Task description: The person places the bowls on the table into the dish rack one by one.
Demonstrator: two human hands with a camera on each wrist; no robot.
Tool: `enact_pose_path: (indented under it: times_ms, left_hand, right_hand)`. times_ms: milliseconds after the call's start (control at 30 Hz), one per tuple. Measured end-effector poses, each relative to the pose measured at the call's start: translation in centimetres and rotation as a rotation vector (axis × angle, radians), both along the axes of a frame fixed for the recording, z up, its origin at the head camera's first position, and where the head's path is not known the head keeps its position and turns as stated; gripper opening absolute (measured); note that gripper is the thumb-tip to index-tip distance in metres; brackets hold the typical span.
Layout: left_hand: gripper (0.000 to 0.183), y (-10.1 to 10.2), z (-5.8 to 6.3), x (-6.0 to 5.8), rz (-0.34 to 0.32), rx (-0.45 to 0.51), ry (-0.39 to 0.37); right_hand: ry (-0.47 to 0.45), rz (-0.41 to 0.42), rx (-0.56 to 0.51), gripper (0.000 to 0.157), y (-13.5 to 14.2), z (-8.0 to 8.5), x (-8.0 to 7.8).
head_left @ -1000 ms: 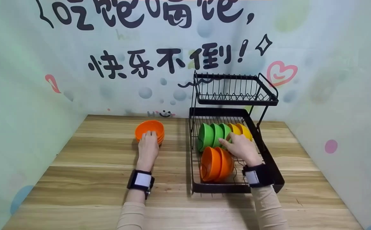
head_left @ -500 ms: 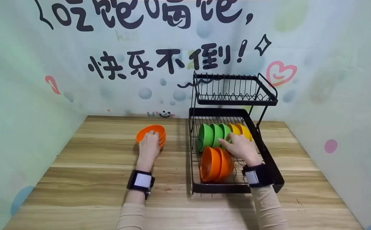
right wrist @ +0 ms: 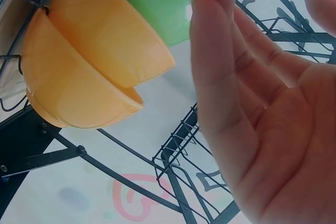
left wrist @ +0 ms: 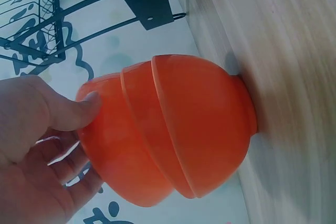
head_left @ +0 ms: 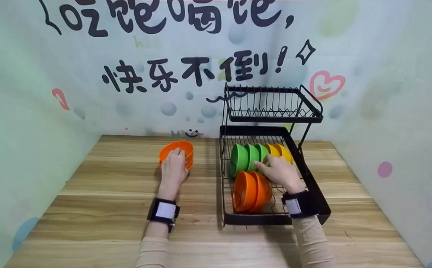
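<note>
In the head view my left hand [head_left: 174,170] pinches the upper rim of a stack of orange bowls [head_left: 189,159] at the left of the table. The left wrist view shows the thumb on the outer wall of the top orange bowl [left wrist: 113,135], with the other fingers over its rim; two more are nested below, the lowest foot close to the wood. My right hand [head_left: 281,173] reaches over the rack, thumb extended, fingertips at the green bowls [head_left: 240,159]. Seen from the right wrist, its fingers are fairly straight beside a green bowl [right wrist: 157,3], and hold nothing.
A black two-tier dish rack [head_left: 275,219] stands on the wooden table [head_left: 100,208]. Yellow bowls [head_left: 285,153] stand on edge behind the right hand, and two orange bowls [head_left: 245,193] stand on edge in the front row. The upper tier [head_left: 275,120] overhangs the back.
The orange stack first tips toward the left, then its rim comes back up slightly, with the left hand moving along. My right hand stays in place over the rack.
</note>
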State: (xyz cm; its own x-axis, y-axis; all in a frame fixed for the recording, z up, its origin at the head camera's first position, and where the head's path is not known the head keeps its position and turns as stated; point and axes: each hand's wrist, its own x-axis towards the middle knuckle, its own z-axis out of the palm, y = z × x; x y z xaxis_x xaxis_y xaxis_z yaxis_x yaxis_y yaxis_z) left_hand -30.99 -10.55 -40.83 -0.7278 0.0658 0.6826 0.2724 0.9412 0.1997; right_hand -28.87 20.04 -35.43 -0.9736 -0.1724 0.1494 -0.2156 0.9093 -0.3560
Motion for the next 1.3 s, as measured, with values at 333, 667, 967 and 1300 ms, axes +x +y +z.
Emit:
enact_pose_path:
  times_ms: [333,667,967,1300]
  left_hand:
    - [0.016,0.1,0.5,-0.2,-0.106,0.017,0.084]
    - [0.018,0.7,1.1,0.0,-0.223,-0.001,0.208]
    - [0.006,2.0,2.2,0.6,-0.358,-0.032,0.261]
    - [0.010,4.0,2.9,1.4,-0.461,-0.099,0.314]
  right_hand:
    - [-0.003,0.006,-0.010,0.039,0.0,0.1,0.0]
    - [-0.008,0.007,-0.029,0.037,0.0,0.2,0.0]
    - [0.020,-0.021,-0.088,0.042,-0.1,0.3,0.0]
    - [0.080,-0.025,-0.188,0.049,-0.4,0.6,-0.2]
